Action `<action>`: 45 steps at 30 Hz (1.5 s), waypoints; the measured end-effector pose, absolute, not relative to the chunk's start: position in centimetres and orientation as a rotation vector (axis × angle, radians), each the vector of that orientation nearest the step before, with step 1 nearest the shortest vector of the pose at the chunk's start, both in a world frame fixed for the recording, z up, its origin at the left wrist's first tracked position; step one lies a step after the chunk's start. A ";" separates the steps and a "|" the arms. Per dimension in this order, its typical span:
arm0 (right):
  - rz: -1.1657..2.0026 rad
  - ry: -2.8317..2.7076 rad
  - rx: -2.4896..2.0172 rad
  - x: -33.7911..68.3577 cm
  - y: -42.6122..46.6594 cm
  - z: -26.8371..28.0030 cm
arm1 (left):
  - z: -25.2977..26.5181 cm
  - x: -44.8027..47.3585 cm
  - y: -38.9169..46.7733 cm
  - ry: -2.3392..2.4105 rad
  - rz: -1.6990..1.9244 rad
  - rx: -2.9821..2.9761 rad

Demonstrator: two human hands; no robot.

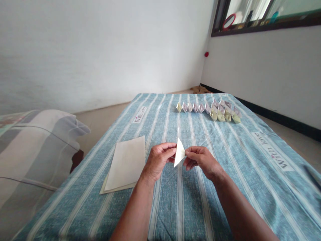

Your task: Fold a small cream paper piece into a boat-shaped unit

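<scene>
A small folded piece of pale yellow paper [179, 153], triangular in outline, is held up above the table between my two hands. My left hand [161, 157] pinches its left side between thumb and fingers. The right corner is gripped by the thumb and forefinger of my right hand [199, 158], with the other fingers curled below. To the left of my left hand lies a stack of cream paper sheets [127, 162]. Farther back on the right stand several folded paper pieces [192, 107] in lilac and pale yellow, set out in rows.
A blue striped cloth [92, 167] covers the table. At the left is a bed or seat under a grey and white cover [47, 144]. A dark object [312, 177] shows at the right table edge. White walls and a window [265, 16] stand behind.
</scene>
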State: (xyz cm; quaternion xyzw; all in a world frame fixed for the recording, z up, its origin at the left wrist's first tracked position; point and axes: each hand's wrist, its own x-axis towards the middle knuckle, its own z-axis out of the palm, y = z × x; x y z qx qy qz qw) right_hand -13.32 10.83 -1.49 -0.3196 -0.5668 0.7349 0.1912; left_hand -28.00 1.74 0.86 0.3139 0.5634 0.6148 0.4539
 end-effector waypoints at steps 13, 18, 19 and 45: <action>2.068 -1.615 -0.892 -13.2 10.9 -1.7 | 1.0 -28.0 1.6 1.445 1.498 0.828; 2.012 -1.690 -0.916 -13.3 10.9 -1.7 | 1.0 -28.2 1.6 1.559 1.479 0.841; 2.003 -1.701 -0.922 -13.3 10.9 -1.7 | 0.9 -28.3 1.7 1.599 1.479 0.841; 1.224 -2.080 -1.050 -14.5 8.9 -1.3 | -1.4 -27.8 2.7 2.071 1.388 1.270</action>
